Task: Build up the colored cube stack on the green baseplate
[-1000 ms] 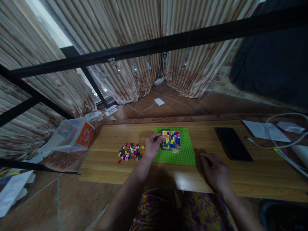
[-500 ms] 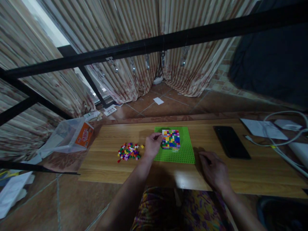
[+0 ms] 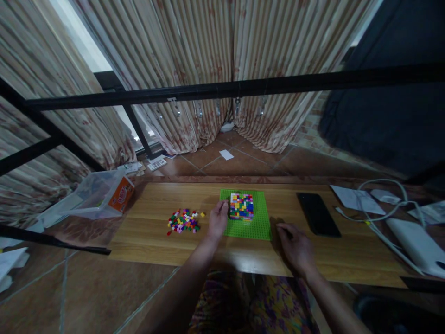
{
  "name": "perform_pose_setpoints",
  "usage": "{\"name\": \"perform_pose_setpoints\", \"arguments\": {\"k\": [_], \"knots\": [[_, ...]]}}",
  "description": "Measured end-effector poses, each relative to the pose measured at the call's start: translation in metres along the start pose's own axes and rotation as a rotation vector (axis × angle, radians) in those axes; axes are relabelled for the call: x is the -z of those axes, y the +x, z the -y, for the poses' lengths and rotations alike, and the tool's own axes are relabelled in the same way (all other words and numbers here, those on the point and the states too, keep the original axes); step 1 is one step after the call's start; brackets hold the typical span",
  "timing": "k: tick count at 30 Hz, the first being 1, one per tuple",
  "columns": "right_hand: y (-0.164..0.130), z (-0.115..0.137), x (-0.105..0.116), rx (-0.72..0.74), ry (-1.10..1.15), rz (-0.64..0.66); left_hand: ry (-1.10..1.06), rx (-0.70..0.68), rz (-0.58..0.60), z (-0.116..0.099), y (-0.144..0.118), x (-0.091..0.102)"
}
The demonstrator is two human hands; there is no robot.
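A square block built of many small coloured bricks (image 3: 242, 207) sits on a green studded baseplate (image 3: 261, 227). Just off the block's left side is my left hand (image 3: 217, 221), over the plate's left edge with its fingers pinched together. Whatever may lie between those fingertips is hidden. My right hand (image 3: 296, 247) rests on the table to the right of the baseplate, its fingers curled in and nothing seen in them. Loose coloured bricks (image 3: 182, 221) lie in a pile left of my left hand, with a yellow brick (image 3: 202, 215) at its right side.
A black phone (image 3: 318, 215) lies on the wooden table (image 3: 139, 241) at the right. Beyond it are white cables (image 3: 373, 229), papers and a white device (image 3: 415, 245). A clear plastic box (image 3: 93, 192) with an orange label stands left. A black metal bar (image 3: 208, 92) crosses ahead.
My left hand has drawn back slightly to the left from the block's top edge. My right hand keeps its place beside the plate. The camera view has tilted a little.
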State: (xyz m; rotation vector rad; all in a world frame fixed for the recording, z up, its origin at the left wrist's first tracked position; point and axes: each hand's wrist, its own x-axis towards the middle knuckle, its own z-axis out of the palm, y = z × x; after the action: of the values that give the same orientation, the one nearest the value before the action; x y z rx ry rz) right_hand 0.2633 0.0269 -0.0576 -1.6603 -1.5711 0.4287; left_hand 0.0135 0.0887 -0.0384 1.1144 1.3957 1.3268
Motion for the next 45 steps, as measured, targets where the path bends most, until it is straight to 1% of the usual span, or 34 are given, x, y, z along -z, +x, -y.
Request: {"name": "perform_pose_setpoints", "arguments": {"k": [2, 3, 5, 7, 8, 10, 12, 14, 16, 19, 21, 23, 26, 30, 32, 34, 36, 39, 42, 45], "knots": [[0.012, 0.011, -0.001, -0.03, 0.055, -0.019, 0.032, -0.017, 0.024, 0.003, -0.01, 0.0], [0.02, 0.02, -0.002, -0.019, 0.071, -0.03, 0.052, -0.023, 0.032, 0.004, -0.015, 0.0], [0.039, 0.043, -0.008, 0.059, 0.077, -0.018, 0.096, -0.023, 0.038, 0.004, -0.022, -0.001], [0.062, 0.071, -0.019, 0.156, 0.038, 0.017, 0.141, -0.013, 0.036, 0.003, -0.027, -0.001], [0.073, 0.084, -0.026, 0.2, -0.01, 0.044, 0.162, -0.016, 0.031, 0.002, -0.03, -0.001], [0.09, 0.108, -0.04, 0.26, -0.145, 0.144, 0.195, -0.04, 0.023, 0.001, -0.035, -0.001], [0.1, 0.125, -0.053, 0.257, -0.313, 0.264, 0.204, -0.066, 0.023, 0.001, -0.04, 0.0], [0.101, 0.134, -0.063, 0.247, -0.419, 0.364, 0.192, -0.081, 0.04, 0.003, -0.046, 0.001], [0.095, 0.137, -0.068, 0.248, -0.458, 0.426, 0.164, -0.081, 0.065, 0.005, -0.053, 0.002], [0.083, 0.134, -0.07, 0.253, -0.492, 0.46, 0.126, -0.043, 0.088, 0.008, -0.065, 0.008], [0.078, 0.13, -0.069, 0.265, -0.514, 0.474, 0.132, -0.027, 0.092, 0.008, -0.074, 0.015], [0.076, 0.126, -0.069, 0.292, -0.529, 0.486, 0.169, -0.039, 0.066, 0.007, -0.085, 0.027], [0.076, 0.12, -0.071, 0.329, -0.519, 0.46, 0.249, -0.078, -0.007, 0.001, -0.095, 0.056], [0.075, 0.116, -0.072, 0.344, -0.492, 0.433, 0.418, -0.143, -0.214, -0.004, -0.092, 0.108], [0.075, 0.115, -0.072, 0.345, -0.502, 0.429, 0.517, -0.172, -0.239, -0.004, -0.087, 0.13], [0.074, 0.116, -0.072, 0.343, -0.522, 0.424, 0.621, -0.193, -0.225, -0.004, -0.08, 0.142], [0.073, 0.117, -0.072, 0.326, -0.546, 0.421, 0.72, -0.215, -0.183, -0.004, -0.074, 0.144], [0.073, 0.118, -0.071, 0.324, -0.556, 0.414, 0.867, -0.255, -0.124, -0.004, -0.067, 0.137], [0.072, 0.117, -0.071, 0.36, -0.534, 0.391, 0.969, -0.287, -0.111, -0.002, -0.061, 0.129], [0.072, 0.117, -0.071, 0.369, -0.515, 0.371, 0.99, -0.3, -0.11, 0.001, -0.058, 0.128]]}}
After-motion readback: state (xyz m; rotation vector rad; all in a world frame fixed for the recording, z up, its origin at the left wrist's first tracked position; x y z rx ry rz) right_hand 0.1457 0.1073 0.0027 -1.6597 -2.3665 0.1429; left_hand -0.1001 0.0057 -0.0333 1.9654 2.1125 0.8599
